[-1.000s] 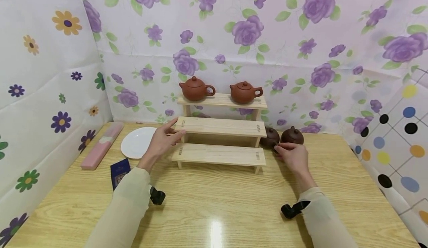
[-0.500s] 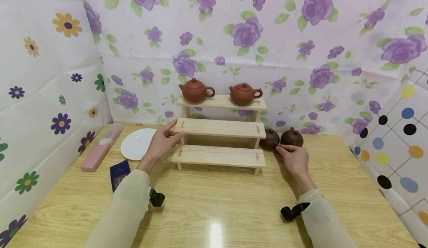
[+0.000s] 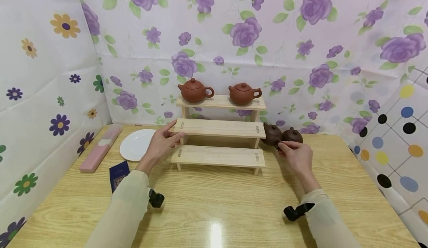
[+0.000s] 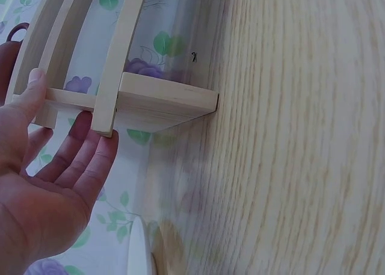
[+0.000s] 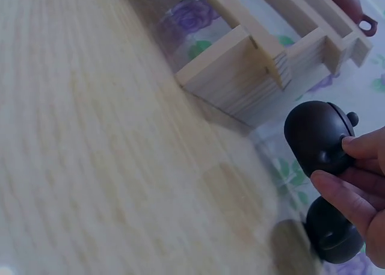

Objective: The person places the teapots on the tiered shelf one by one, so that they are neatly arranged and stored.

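Note:
My right hand (image 3: 295, 157) pinches the handle of a dark brown teapot (image 3: 272, 133) beside the stand's right end. In the right wrist view this teapot (image 5: 316, 136) is raised off the table, thumb and fingers at its handle. A second dark teapot (image 3: 292, 136) stands just right of it, partly hidden by that hand. My left hand (image 3: 162, 144) grips the left end of a three-tier wooden stand (image 3: 219, 128), its thumb and fingers at the board ends in the left wrist view. Two reddish-brown teapots, one left (image 3: 194, 91) and one right (image 3: 243, 93), sit on the top tier.
A white plate (image 3: 135, 145) lies left of the stand. Farther left is a long pink case (image 3: 100, 149). A dark blue packet (image 3: 118, 173) lies partly behind the left sleeve. Flowered cloth (image 3: 147, 54) hangs behind the wooden table (image 3: 200, 203).
The pinched dark teapot has risen slightly and shifted a little right, and its spout now shows. My right hand moved with it. The left hand keeps its place on the stand.

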`<action>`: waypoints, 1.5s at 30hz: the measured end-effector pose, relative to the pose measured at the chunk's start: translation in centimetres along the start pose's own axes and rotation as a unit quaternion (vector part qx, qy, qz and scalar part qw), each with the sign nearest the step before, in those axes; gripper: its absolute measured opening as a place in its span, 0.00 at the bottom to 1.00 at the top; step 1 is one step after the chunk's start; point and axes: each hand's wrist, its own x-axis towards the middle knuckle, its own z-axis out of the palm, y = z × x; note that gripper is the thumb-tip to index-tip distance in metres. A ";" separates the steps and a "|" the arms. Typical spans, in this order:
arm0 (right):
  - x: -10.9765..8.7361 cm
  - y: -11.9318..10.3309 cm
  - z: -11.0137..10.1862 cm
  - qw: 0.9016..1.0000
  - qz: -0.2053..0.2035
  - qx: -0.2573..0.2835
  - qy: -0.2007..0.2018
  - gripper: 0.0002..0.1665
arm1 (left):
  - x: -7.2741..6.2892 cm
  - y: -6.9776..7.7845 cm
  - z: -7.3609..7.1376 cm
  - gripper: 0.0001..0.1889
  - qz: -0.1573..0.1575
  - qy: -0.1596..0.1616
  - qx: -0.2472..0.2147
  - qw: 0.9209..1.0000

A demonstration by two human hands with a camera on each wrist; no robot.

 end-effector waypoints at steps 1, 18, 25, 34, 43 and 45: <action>0.0 -0.2 -0.1 1.000 0.002 0.006 -0.003 0.19 | 0.0 0.0 0.0 0.39 -0.001 -0.002 0.001 1.000; -0.4 -2.7 -2.9 0.999 -0.020 -0.038 -0.014 0.21 | 0.0 0.1 -0.4 0.39 -0.007 -0.031 -0.015 0.999; -0.5 -3.5 -4.5 0.998 -0.055 -0.023 -0.026 0.22 | 0.0 0.0 -0.6 0.38 -0.006 -0.034 -0.020 0.999; -0.5 -4.2 -6.2 0.997 -0.067 -0.005 -0.044 0.25 | 0.0 0.1 -0.6 0.37 -0.011 -0.033 -0.026 0.999; -0.9 -5.7 -7.2 0.993 -0.100 -0.026 -0.053 0.23 | -0.2 0.2 -0.7 0.38 -0.008 -0.036 -0.028 0.999; -1.1 -6.0 -7.3 0.993 -0.100 -0.029 -0.055 0.23 | -0.3 0.3 -0.7 0.38 -0.008 -0.037 -0.031 0.999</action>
